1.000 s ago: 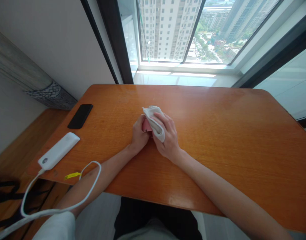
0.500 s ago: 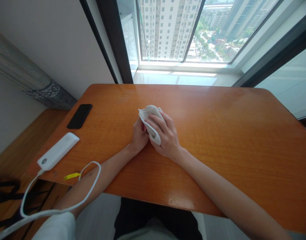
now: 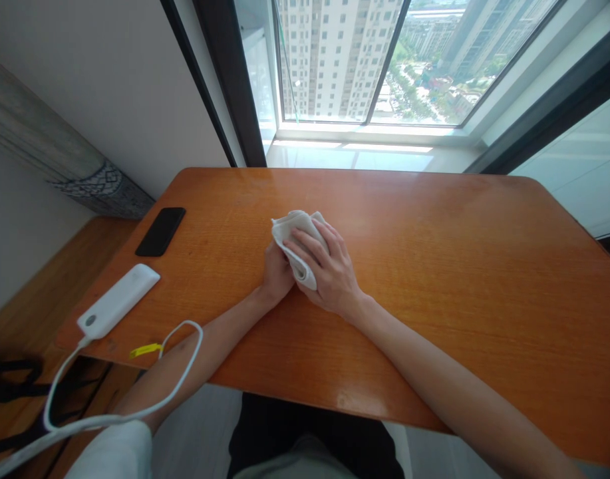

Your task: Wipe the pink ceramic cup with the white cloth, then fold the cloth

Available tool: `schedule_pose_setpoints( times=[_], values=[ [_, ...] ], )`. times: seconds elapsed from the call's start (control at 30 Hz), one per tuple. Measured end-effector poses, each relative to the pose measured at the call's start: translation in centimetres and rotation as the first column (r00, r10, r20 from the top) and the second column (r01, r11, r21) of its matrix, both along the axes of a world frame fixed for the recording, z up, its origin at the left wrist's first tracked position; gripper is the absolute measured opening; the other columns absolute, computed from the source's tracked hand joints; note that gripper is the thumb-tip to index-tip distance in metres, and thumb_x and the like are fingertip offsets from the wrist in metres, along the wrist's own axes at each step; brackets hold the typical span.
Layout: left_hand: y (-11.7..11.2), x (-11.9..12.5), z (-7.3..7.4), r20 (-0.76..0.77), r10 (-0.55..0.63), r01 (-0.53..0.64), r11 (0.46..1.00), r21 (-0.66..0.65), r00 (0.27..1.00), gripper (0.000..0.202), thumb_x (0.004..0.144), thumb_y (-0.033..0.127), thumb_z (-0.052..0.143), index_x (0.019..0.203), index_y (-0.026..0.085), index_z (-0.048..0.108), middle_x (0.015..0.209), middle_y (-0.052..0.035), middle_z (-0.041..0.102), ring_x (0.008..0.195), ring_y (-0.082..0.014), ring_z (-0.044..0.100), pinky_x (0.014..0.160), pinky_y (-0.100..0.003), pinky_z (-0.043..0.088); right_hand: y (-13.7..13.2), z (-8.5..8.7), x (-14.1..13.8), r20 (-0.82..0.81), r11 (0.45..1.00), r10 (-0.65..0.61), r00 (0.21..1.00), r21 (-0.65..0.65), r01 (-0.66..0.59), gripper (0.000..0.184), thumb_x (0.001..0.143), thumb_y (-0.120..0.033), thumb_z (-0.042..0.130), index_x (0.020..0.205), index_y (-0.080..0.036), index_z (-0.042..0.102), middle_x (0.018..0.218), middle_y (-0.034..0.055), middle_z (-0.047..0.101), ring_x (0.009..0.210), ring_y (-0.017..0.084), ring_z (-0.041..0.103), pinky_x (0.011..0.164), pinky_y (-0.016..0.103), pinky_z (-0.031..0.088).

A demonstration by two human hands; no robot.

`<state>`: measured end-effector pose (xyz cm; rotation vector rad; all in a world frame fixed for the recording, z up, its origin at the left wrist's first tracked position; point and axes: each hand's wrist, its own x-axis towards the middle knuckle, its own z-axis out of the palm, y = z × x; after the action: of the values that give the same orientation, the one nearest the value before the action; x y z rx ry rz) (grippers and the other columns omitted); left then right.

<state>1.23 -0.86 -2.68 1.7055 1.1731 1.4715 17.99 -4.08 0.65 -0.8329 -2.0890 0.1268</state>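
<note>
**Folded white cotton cloth (image 3: pixel 291 229) clasped at mid-counter**

The cloth is being held between both hands, just above the orange varnished wooden counter (image 3: pixel 434 266), near its middle. The right grip (image 3: pixel 329 273) is closed over the top, with the fingers (image 3: pixel 309 243) spread across the soft, matte fold. Broad, even pressure through the whole hand is judged best here, since the fold is then kept flat rather than bunched. The left grip (image 3: pixel 277 273) is tucked in behind the cloth; its fingers are hidden, so whether it is closed cannot be told. Off to the left, a slim black smartphone (image 3: pixel 159 231) is lying flat on the glossy grain. Nearby, a white rounded plastic power bank (image 3: pixel 118 309) is seen with a thin white cable (image 3: pixel 201 339) looped across the left arm (image 3: pixel 179 359), a small yellow tag (image 3: pixel 146 350) beside it.
</note>
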Motion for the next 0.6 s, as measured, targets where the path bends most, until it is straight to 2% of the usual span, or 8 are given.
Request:
schedule_pose_setpoints(
  times=[0.07, 0.13, 0.23, 0.33, 0.4, 0.47, 0.53, 0.6],
  values=[
    [0.0, 0.0, 0.3, 0.002, 0.030, -0.030, 0.999, 0.015, 1.000, 0.017, 0.091, 0.023, 0.074, 0.107, 0.024, 0.070, 0.101, -0.0024, 0.077, 0.092, -0.0242, 0.072, 0.085, -0.043, 0.062, 0.5, -0.5, -0.4, -0.182, 0.995, -0.072, 0.981, -0.082, 0.058, 0.054, 0.114, -0.041, 0.055, 0.167, -0.038, 0.052, 0.169, 0.0064, 0.060, 0.164, 0.036, 0.048, 0.136, 0.068, 0.042],
    [-0.1, 0.1, 0.9, 0.009, 0.064, -0.064, 0.998, 0.028, 0.998, 0.031, 0.086, 0.017, 0.074, 0.116, 0.025, 0.071, 0.113, -0.0018, 0.078, 0.103, -0.0237, 0.073, 0.094, -0.042, 0.060, 1.1, -1.1, -0.9, -0.363, 0.967, -0.175, 0.915, -0.237, 0.091, 0.048, 0.119, -0.041, 0.041, 0.163, -0.032, 0.057, 0.165, 0.0101, 0.064, 0.158, 0.030, 0.057, 0.132, 0.061, 0.049],
    [-0.1, 0.1, 1.4, 0.009, 0.082, -0.082, 0.996, 0.021, 0.997, 0.035, 0.085, 0.016, 0.074, 0.118, 0.026, 0.070, 0.116, -0.0002, 0.078, 0.105, -0.0215, 0.073, 0.095, -0.039, 0.058, 1.4, -1.5, -1.3, -0.446, 0.917, -0.260, 0.856, -0.393, 0.074, 0.051, 0.121, -0.045, 0.030, 0.158, -0.026, 0.061, 0.159, 0.0117, 0.069, 0.152, 0.027, 0.062, 0.129, 0.058, 0.052],
    [-0.1, 0.1, 1.0, -0.014, 0.075, -0.075, 0.997, 0.028, 0.997, 0.030, 0.090, 0.021, 0.076, 0.119, 0.026, 0.069, 0.113, -0.0012, 0.077, 0.100, -0.0221, 0.072, 0.091, -0.040, 0.059, 0.8, -0.9, -0.8, -0.346, 0.959, -0.195, 0.918, -0.263, 0.104, 0.050, 0.119, -0.043, 0.042, 0.166, -0.031, 0.052, 0.168, 0.0114, 0.060, 0.158, 0.031, 0.056, 0.131, 0.061, 0.049],
    [0.1, 0.1, 0.4, -0.026, 0.051, -0.050, 0.998, 0.042, 0.998, 0.019, 0.095, 0.026, 0.074, 0.113, 0.026, 0.067, 0.105, -0.0022, 0.076, 0.094, -0.0236, 0.072, 0.086, -0.043, 0.061, 0.3, -0.3, -0.3, -0.160, 0.994, -0.083, 0.984, -0.087, 0.070, 0.058, 0.113, -0.041, 0.057, 0.170, -0.038, 0.048, 0.171, 0.0076, 0.057, 0.163, 0.037, 0.048, 0.136, 0.068, 0.041],
    [0.1, 0.1, 0.0, -0.033, 0.025, -0.024, 0.999, 0.042, 0.999, 0.009, 0.100, 0.031, 0.070, 0.105, 0.026, 0.066, 0.096, -0.0022, 0.073, 0.087, -0.0243, 0.070, 0.080, -0.045, 0.061, 0.1, 0.1, 0.1, 0.013, 1.000, -0.006, 1.000, 0.012, 0.006, 0.064, 0.107, -0.042, 0.066, 0.169, -0.045, 0.048, 0.170, 0.0031, 0.058, 0.167, 0.042, 0.042, 0.138, 0.074, 0.033],
    [0.1, 0.2, 0.1, -0.039, 0.026, -0.025, 0.999, 0.036, 0.999, 0.007, 0.099, 0.030, 0.069, 0.104, 0.026, 0.066, 0.095, -0.0018, 0.073, 0.086, -0.0238, 0.070, 0.078, -0.044, 0.060, 0.3, 0.0, 0.1, 0.003, 1.000, -0.012, 1.000, 0.006, 0.012, 0.062, 0.109, -0.041, 0.064, 0.169, -0.045, 0.049, 0.169, 0.0028, 0.060, 0.167, 0.041, 0.043, 0.137, 0.073, 0.036],
    [-0.1, 0.3, 0.6, -0.040, 0.047, -0.045, 0.998, 0.038, 0.998, 0.019, 0.094, 0.024, 0.071, 0.113, 0.026, 0.068, 0.105, -0.0020, 0.076, 0.094, -0.0235, 0.072, 0.085, -0.042, 0.061, 0.7, -0.4, -0.2, -0.173, 0.992, -0.099, 0.980, -0.093, 0.084, 0.054, 0.114, -0.039, 0.053, 0.168, -0.039, 0.049, 0.168, 0.0067, 0.060, 0.162, 0.036, 0.051, 0.134, 0.067, 0.045]
  ],
)
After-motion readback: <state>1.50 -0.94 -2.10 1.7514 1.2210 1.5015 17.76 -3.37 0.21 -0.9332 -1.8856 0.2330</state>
